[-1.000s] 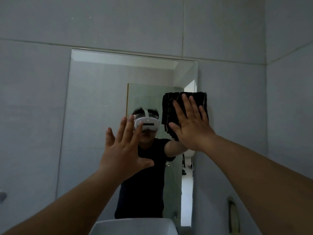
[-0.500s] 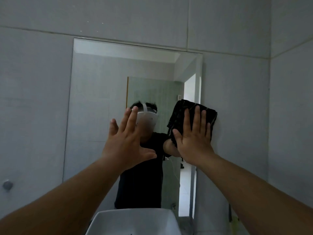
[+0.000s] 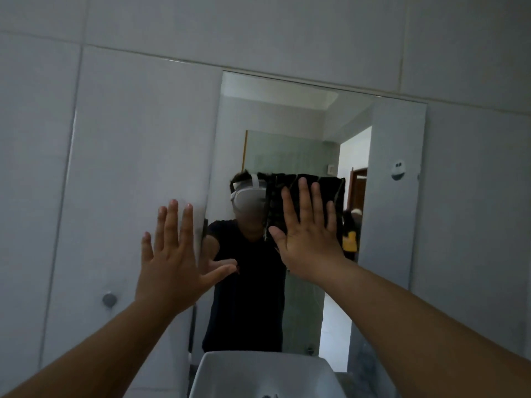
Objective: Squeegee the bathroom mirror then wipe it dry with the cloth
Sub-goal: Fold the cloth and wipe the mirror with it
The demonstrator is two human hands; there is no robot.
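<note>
The bathroom mirror (image 3: pixel 396 225) hangs on the tiled wall, right of centre. My right hand (image 3: pixel 309 239) lies flat with spread fingers on a dark folded cloth (image 3: pixel 275 202) and presses it against the glass near the mirror's middle. My left hand (image 3: pixel 172 265) is raised with its fingers apart, holding nothing, at the mirror's left edge; its thumb reaches over the glass. No squeegee is in view. The mirror reflects a person in a dark shirt with a headset.
A white basin (image 3: pixel 267 374) sits below the mirror at the bottom edge. A round metal knob (image 3: pixel 109 299) sticks out of the wall at the lower left. A small white wall fitting (image 3: pixel 398 169) is reflected at the mirror's right side.
My right hand has slid the cloth from the mirror's right edge leftward to its middle. The view has swung left, and my left hand now sits at the mirror's left edge.
</note>
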